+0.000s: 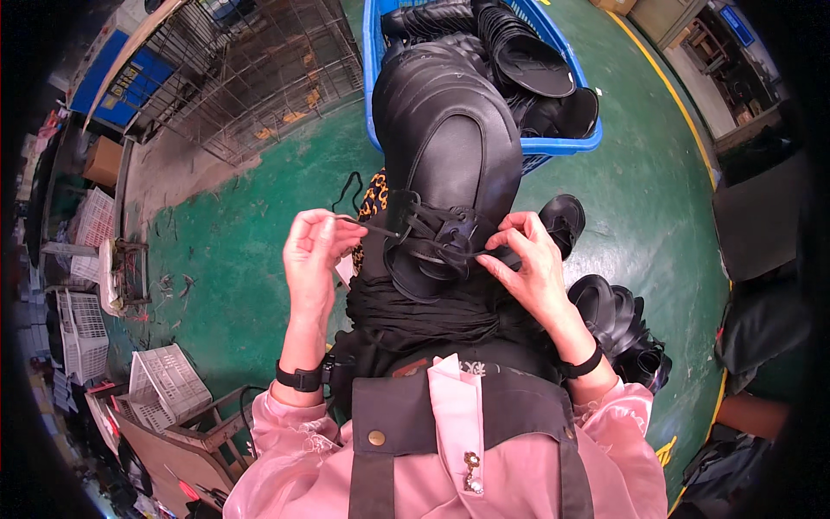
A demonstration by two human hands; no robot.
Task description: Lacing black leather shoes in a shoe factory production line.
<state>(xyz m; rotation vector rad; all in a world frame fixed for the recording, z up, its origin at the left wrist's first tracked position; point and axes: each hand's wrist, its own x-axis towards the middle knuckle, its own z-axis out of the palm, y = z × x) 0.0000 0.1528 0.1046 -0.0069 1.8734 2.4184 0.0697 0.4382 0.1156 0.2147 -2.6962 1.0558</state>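
A black shoe upper [402, 216] with eyelets and loose laces lies over my lap. To its left, my left hand [313, 259] pinches one end of a thin black lace [378, 229] drawn out from the upper. On the other side my right hand [529, 268] is closed, thumb against fingers, on a black lace running to the upper's middle. A stack of black leather shoe pieces [445, 164] extends from beneath the upper toward the far side. Bundled black laces [406, 313] rest nearer to me.
Beyond the stack, a blue plastic basket [562, 147] holds many black shoe pieces. More black pieces [605, 311] lie on the green floor [242, 251] at right, beside a single one [564, 221]. A wire cage [251, 78] stands far left; white crates [169, 385] are at left.
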